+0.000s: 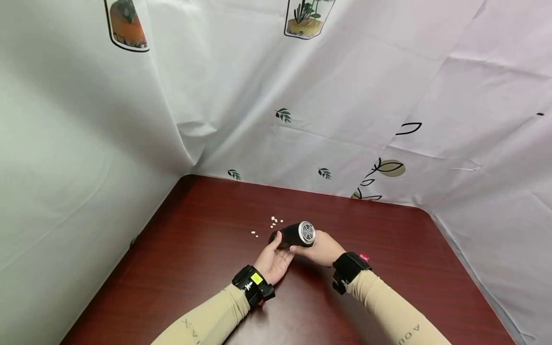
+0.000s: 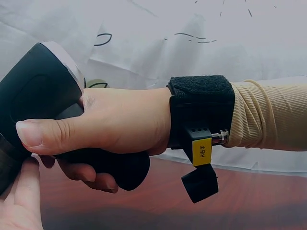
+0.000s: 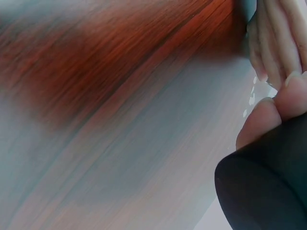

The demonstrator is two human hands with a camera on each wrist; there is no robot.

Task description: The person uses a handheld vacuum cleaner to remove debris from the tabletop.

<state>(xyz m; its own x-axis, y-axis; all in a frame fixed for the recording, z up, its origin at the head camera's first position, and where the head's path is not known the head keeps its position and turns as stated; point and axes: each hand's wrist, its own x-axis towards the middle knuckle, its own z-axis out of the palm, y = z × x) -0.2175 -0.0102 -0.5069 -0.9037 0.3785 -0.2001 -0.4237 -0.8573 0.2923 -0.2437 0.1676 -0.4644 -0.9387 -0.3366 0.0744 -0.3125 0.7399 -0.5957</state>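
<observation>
A black handheld vacuum cleaner (image 1: 290, 235) with a silver round vent at its rear is held over the table, its front end toward the left. My right hand (image 1: 326, 249) grips its handle (image 2: 127, 167), the thumb (image 2: 53, 134) lying along the body and the fingers curled beneath. At the front part, my left hand (image 1: 271, 266) holds it from below, thumb over the near side and fingers stretched underneath. In the right wrist view the handle's rounded end fills the lower right corner, with the left fingers (image 3: 278, 38) above. Most of the front end is hidden.
Several small white scraps (image 1: 273, 219) lie on the dark red wooden table (image 1: 207, 206), just beyond the vacuum cleaner. White fabric (image 1: 258, 153) with printed plants hangs along the table's back and both sides. Each wrist wears a black strap (image 1: 348, 269) with a camera.
</observation>
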